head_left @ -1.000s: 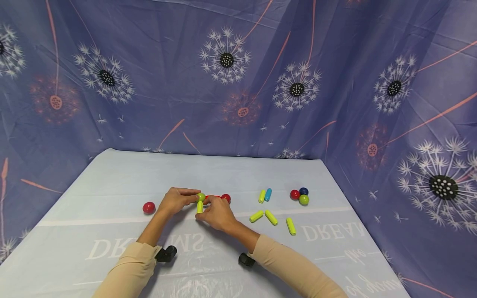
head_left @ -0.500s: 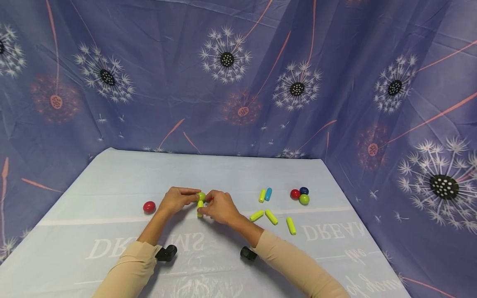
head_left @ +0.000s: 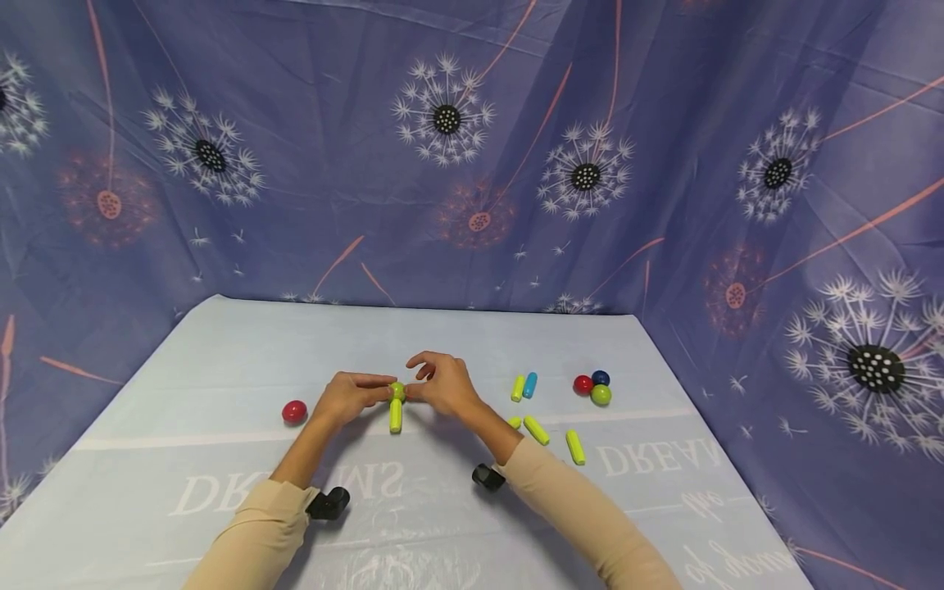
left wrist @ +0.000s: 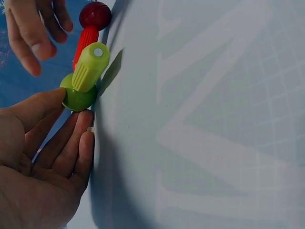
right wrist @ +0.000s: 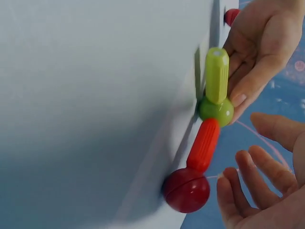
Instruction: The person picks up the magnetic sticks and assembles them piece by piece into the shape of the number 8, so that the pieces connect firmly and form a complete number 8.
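A green ball [head_left: 398, 391] sits in the fingertips of my left hand [head_left: 345, 400], thumb on one side and fingers on the other. From it a yellow-green ribbed stick [head_left: 396, 416] juts toward me. The right wrist view also shows a red ribbed stick [right wrist: 204, 145] running from the green ball to a dark red ball [right wrist: 187, 191]; in the head view my right hand covers both. That right hand [head_left: 450, 385] hovers over this joined piece with fingers spread and loosely bent, holding nothing. Both wrist views show a gap between it and the sticks.
Another red ball [head_left: 295, 412] lies left of my hands. To the right are yellow-green sticks [head_left: 537, 430], a blue stick [head_left: 530, 385] and a cluster of red, blue and green balls [head_left: 601, 395]. A patterned purple cloth [head_left: 472, 246] hangs behind the table.
My right hand has let go of the yellow-green stick and lifted slightly away, its fingers spreading. The left hand keeps its pinch on the green ball.
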`<control>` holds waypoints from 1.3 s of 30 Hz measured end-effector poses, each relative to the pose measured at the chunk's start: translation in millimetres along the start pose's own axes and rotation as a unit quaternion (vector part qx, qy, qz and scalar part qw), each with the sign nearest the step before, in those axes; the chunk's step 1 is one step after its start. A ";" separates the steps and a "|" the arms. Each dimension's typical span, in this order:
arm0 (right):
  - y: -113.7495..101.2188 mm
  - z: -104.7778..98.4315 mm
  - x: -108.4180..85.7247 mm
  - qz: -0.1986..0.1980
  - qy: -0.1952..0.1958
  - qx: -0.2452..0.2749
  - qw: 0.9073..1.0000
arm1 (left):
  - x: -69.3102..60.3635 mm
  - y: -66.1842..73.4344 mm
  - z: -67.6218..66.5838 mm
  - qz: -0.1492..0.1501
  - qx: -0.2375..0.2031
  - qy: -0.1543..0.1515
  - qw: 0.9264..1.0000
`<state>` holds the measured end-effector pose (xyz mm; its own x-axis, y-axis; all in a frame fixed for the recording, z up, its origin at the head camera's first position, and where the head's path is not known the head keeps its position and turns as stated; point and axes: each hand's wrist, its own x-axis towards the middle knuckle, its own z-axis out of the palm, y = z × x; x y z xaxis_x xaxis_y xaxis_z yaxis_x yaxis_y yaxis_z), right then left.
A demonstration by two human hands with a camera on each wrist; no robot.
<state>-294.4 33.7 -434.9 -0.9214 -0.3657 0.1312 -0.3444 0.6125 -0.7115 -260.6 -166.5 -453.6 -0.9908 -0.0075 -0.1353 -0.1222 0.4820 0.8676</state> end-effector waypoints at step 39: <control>21.1 19.2 7.7 0.018 -0.046 0.003 0.999 | 2.6 -1.7 -0.4 -0.019 -0.006 0.000 1.000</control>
<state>-305.4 30.4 -462.1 -0.9130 -0.4059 0.0417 -0.3099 0.6232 -0.7181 -263.0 -167.7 -455.2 -0.9856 -0.0255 -0.1674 -0.1595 0.4712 0.8675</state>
